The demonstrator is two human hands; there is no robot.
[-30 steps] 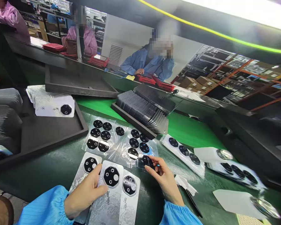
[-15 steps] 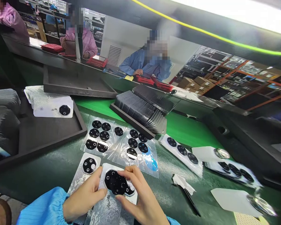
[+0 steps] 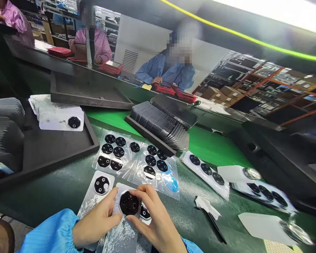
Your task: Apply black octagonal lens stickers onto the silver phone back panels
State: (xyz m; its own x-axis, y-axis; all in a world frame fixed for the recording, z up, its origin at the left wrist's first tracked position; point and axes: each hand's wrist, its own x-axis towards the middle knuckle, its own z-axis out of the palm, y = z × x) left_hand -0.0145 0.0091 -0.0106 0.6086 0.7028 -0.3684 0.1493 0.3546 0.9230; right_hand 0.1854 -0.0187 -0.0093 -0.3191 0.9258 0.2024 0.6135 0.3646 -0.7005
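My left hand (image 3: 101, 218) grips a silvery phone back cover (image 3: 121, 232) by its left edge. Between the thumb and fingers of my right hand (image 3: 154, 219) is a black octagonal camera lens plate (image 3: 129, 203), lying over the octagonal seat near the cover's top. Whether it is fully seated I cannot tell. Another cover with a black lens plate (image 3: 144, 212) shows partly under my right fingers. To the left, a further back cover with a lens plate (image 3: 101, 185) lies partly beneath my left hand.
Clear film sheets (image 3: 133, 172) with several black lens plates lie ahead. A dark tray (image 3: 55, 154) holds stacked covers at left; a rack of dark sheets (image 3: 160, 123) stands behind. At right are bagged lens plates (image 3: 206, 169), black tweezers (image 3: 216, 226) and white sheets (image 3: 263, 225).
My right hand has shifted the lens plate slightly left, so it now lies over the octagonal seat of the held cover. My left hand keeps its grip. The view has shifted slightly.
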